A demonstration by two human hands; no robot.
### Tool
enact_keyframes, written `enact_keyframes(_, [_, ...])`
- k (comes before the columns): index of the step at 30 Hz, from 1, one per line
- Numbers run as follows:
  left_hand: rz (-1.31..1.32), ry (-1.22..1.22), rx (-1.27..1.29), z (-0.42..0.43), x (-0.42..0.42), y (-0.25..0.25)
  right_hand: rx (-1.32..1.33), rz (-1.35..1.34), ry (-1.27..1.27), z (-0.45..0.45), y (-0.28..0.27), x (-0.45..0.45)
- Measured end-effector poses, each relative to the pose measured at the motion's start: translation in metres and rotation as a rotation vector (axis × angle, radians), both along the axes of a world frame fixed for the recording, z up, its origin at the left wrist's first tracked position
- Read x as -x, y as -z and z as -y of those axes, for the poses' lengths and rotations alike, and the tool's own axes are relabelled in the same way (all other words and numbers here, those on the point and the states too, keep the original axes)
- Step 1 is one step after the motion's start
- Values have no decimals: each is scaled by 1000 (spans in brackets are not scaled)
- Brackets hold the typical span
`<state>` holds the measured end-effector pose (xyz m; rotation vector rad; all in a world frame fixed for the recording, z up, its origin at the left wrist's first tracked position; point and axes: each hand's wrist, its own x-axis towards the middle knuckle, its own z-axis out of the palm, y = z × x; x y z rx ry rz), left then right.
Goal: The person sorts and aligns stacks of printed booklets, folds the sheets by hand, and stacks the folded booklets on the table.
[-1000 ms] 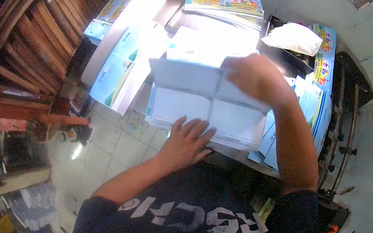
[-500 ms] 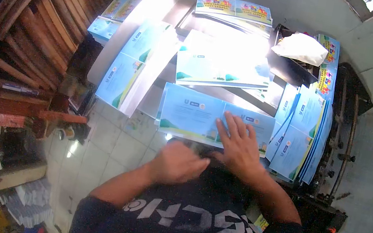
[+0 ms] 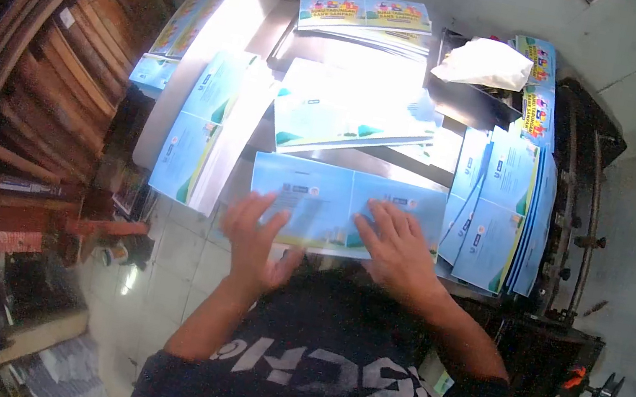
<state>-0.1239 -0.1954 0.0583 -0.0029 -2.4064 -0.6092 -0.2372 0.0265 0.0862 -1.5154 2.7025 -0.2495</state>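
Observation:
A light blue printed sheet [image 3: 320, 186] with a fold line down its middle lies flat at the front of the work surface, close to my body. My right hand [image 3: 401, 256] rests on its right half, fingers extended over the print. At its lower left corner is my left hand [image 3: 255, 243], slightly blurred, fingers spread apart with nothing visible between them. Just behind the sheet sits a stack of similar printed covers [image 3: 348, 123], its top washed out by glare. To the left stands a thicker stack of blue booklets [image 3: 197, 135].
More blue booklets [image 3: 500, 205] fan out at the right. Behind them a dark box holds a crumpled white bag [image 3: 487, 62]. Colourful covers [image 3: 363, 15] lie at the back. A wooden rack [image 3: 62, 60] stands left; a metal rail [image 3: 587, 238] runs along the right edge.
My left hand has moved up and left from near my chest to the sheet's left end, its fingers opening. My right hand stays on the sheet. The whole view has shifted slightly.

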Motion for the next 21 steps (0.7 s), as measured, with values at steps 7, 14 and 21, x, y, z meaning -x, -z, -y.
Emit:
enact_keyframes(7, [166,317,124,-36,-11,5,71,111,-14,11,-51,35])
enact_keyframes(14, [442,227,112,-41,2,32,312,-441,-176,21,-82,110])
enact_keyframes(21, [283,260,123,-31,6,42,89,-172,-234,29,-50,76])
